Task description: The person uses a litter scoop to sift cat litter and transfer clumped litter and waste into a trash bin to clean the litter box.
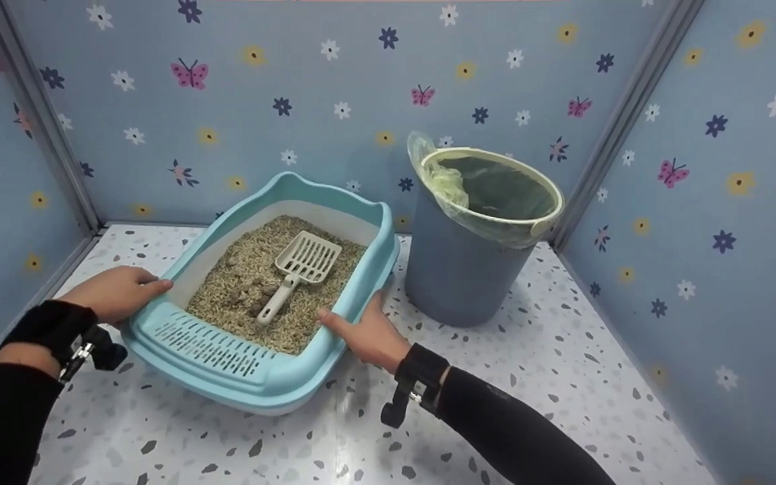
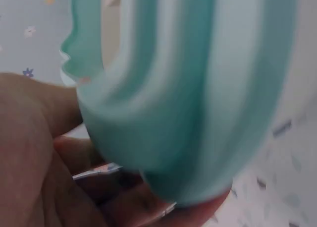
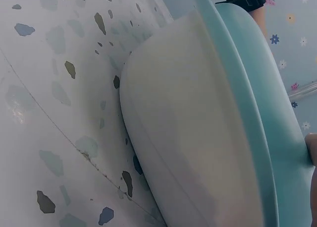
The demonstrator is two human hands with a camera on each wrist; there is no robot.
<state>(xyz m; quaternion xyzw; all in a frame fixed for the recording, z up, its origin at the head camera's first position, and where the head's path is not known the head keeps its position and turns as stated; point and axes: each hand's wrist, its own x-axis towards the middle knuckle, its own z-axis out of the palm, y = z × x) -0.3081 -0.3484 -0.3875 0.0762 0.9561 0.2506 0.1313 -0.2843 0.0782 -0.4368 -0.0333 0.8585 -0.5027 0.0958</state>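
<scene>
A light-blue and white litter box (image 1: 246, 391) stands on the floor, turned at a slant. My left hand (image 1: 115, 293) grips its near left corner, thumb on the rim; in the left wrist view the fingers of that left hand (image 2: 29, 138) curl under the blue edge (image 2: 183, 113). On the opposite side my right hand (image 1: 374, 337) holds the rim, thumb over the top and the other fingers hidden behind the wall. Inside lies tan pellet litter (image 1: 233, 259) with darker clumps (image 1: 261, 298). A beige slotted litter scoop (image 1: 282, 300) rests on the litter, handle toward me.
Right of the box stands a grey-blue trash bin (image 1: 462, 276), lined with a pale-yellow bag (image 1: 447, 183) that is bunched at its left rim. Flower-patterned walls (image 1: 334, 81) close in the speckled floor (image 1: 496, 377) at the back and both sides.
</scene>
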